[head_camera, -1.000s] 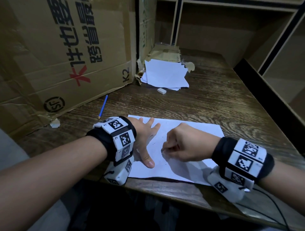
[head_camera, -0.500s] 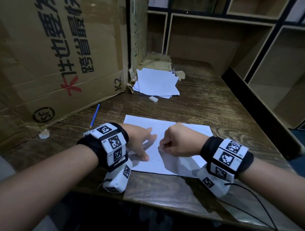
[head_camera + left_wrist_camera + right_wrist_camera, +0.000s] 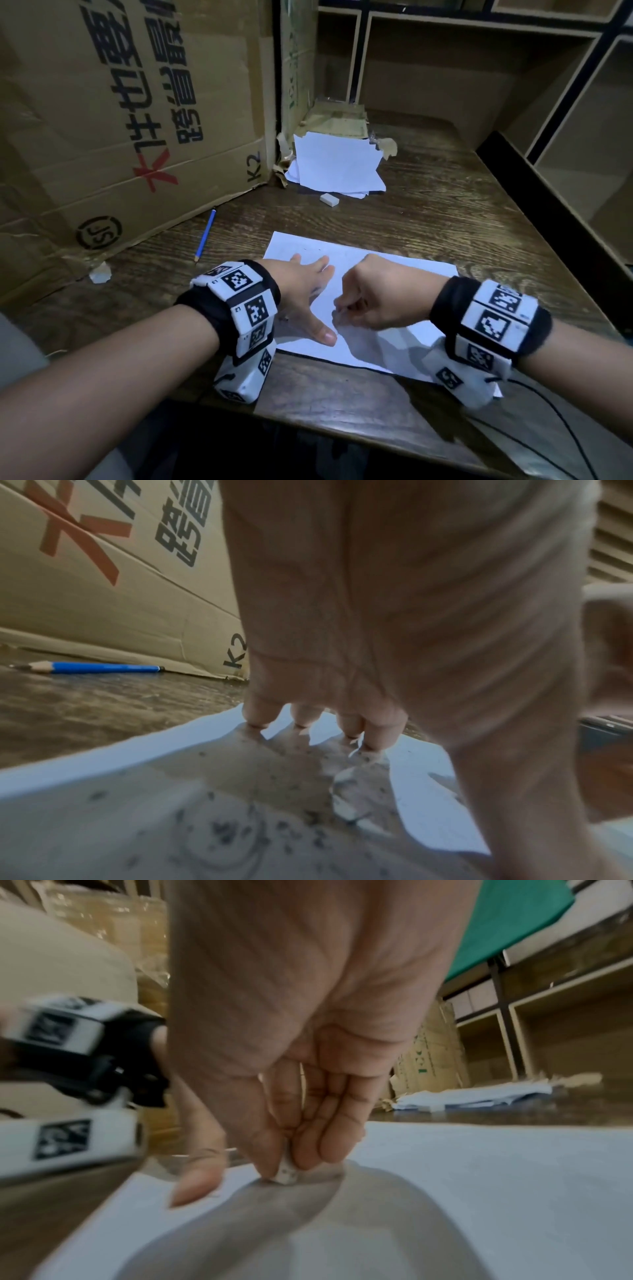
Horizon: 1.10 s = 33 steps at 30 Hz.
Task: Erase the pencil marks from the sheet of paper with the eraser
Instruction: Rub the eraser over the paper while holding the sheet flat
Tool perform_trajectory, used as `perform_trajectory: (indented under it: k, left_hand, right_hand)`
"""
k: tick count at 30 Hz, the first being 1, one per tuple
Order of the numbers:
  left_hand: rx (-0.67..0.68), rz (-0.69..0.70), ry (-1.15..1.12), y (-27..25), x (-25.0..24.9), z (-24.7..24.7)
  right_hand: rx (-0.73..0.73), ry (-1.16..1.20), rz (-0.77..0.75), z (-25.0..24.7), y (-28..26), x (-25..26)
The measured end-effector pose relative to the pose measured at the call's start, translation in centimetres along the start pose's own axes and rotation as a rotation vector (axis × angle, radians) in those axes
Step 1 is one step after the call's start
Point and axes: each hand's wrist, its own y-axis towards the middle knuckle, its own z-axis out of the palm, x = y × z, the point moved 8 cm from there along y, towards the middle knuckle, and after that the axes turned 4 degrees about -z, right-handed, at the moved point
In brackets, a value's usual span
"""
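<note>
A white sheet of paper (image 3: 383, 274) lies on the dark wooden desk. My left hand (image 3: 305, 294) lies flat on its left part, fingers straight, thumb spread toward me. My right hand (image 3: 373, 301) is curled beside it, and in the right wrist view its thumb and fingers pinch a small white eraser (image 3: 287, 1173) whose tip touches the sheet of paper (image 3: 479, 1177). In the left wrist view grey eraser crumbs and faint pencil marks (image 3: 219, 842) dot the sheet of paper (image 3: 85, 772) under my left hand (image 3: 342, 723).
A big cardboard box (image 3: 120, 113) stands at the left. A blue pencil (image 3: 205, 236) lies by its base. A stack of white sheets (image 3: 337, 164) and a second white eraser (image 3: 329, 199) lie at the back. Wooden shelves (image 3: 513, 68) rise behind and at the right.
The head view has tilted up, showing more of the shelves. My right hand has shifted slightly on the sheet while still gripping the eraser. My left hand stays flat on the paper.
</note>
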Motion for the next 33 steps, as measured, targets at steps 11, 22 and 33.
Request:
perform_trajectory:
  k: [11,22,33]
  left_hand:
    - [0.012,-0.025,0.007,0.7,0.6,0.2]
    - [-0.001,-0.023,0.001,0.9,0.6,0.6]
    - [-0.041,0.06,-0.022,-0.2,0.8,0.0]
  right_hand:
    - [-0.015,0.002,-0.063,0.2,-0.2,1.5]
    - [0.004,0.065,-0.104,0.7,0.3,2.3]
    - [-0.114,0.023,-0.063,-0.6,0.6,1.2]
